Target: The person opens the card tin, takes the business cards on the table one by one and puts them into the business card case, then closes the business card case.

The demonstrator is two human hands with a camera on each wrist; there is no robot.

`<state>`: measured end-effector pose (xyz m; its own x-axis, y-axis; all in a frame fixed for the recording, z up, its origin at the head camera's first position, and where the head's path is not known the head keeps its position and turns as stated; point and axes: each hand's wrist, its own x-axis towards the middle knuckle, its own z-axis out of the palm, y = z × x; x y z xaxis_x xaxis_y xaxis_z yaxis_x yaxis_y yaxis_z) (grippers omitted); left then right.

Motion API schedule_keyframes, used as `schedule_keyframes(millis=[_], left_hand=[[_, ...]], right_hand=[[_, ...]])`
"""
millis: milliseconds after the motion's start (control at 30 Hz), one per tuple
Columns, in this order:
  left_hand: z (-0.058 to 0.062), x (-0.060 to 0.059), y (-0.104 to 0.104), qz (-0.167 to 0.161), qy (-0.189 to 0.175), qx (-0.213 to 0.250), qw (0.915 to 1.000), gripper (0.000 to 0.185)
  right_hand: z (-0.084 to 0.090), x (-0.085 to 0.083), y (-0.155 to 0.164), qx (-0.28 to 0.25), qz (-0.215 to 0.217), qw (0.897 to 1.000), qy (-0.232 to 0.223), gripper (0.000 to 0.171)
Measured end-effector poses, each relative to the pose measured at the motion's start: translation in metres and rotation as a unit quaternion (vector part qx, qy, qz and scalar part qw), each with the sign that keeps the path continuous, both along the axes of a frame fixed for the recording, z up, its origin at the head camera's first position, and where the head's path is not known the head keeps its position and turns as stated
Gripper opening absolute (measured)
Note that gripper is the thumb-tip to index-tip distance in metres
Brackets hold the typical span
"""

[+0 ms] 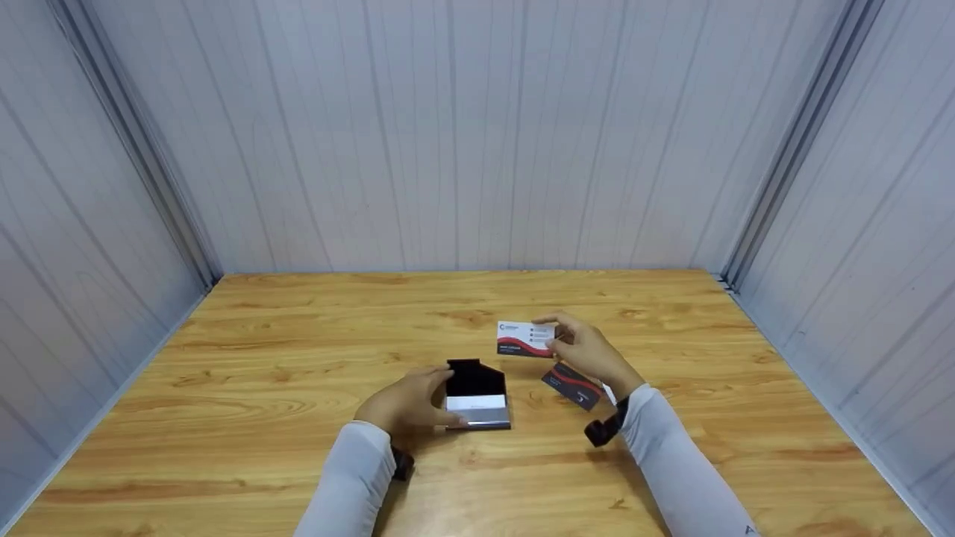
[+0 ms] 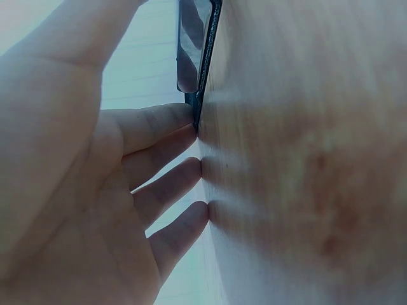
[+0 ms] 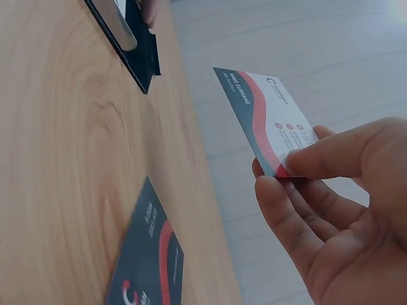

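Head view: left hand (image 1: 406, 399) gripped the flat black-and-silver case (image 1: 476, 380); right fingers (image 1: 562, 320) pinched a white-red-black rectangular card (image 1: 522, 338); slackening risked dropping it.

"COMPANY", "NAME SURNAME" and "Job Position" are printed on the white card (image 3: 264, 117); apparently "SLOGAN" on the dark card (image 3: 150, 254).

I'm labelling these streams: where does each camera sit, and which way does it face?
Head: on the head, facing forward and down at the table and open card case; shows left hand, right hand and sleeves.
Left wrist: on the left wrist, facing past palm and fingers to the card case and table.
Right wrist: on the right wrist, facing the right hand pinching a white card; a bit of the left hand shows at top.
Shared: head and right wrist both show the white card, dark card and card case.
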<state>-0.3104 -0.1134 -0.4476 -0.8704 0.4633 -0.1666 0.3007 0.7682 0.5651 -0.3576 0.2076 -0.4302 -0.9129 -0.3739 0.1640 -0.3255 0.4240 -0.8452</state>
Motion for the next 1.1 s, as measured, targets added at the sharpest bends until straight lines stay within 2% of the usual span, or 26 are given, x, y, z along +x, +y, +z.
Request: schedule_keyframes(millis=[200,467,633,833,1100], left_hand=[[-0.001,-0.001,-0.001,-0.006,0.008,-0.004,0.9999,0.095],[-0.002,-0.004,0.0,-0.001,0.009,-0.01,0.9999,0.097],[-0.002,-0.005,0.001,0.0,0.017,-0.011,0.9998,0.096],[-0.001,-0.004,0.001,-0.01,0.019,0.009,0.9997,0.09],[-0.003,-0.005,0.0,-0.024,0.024,0.033,0.9989,0.081]], right_hand=[[-0.003,0.007,-0.019,0.005,0.024,1.0,0.002,0.039],[-0.008,0.018,-0.042,0.054,0.043,0.997,0.018,0.041],[-0.013,0.02,-0.05,0.06,0.067,0.995,0.046,0.039],[-0.016,0.023,-0.056,0.041,0.089,0.995,0.03,0.038],[-0.021,0.025,-0.061,0.068,0.088,0.993,0.036,0.037]])
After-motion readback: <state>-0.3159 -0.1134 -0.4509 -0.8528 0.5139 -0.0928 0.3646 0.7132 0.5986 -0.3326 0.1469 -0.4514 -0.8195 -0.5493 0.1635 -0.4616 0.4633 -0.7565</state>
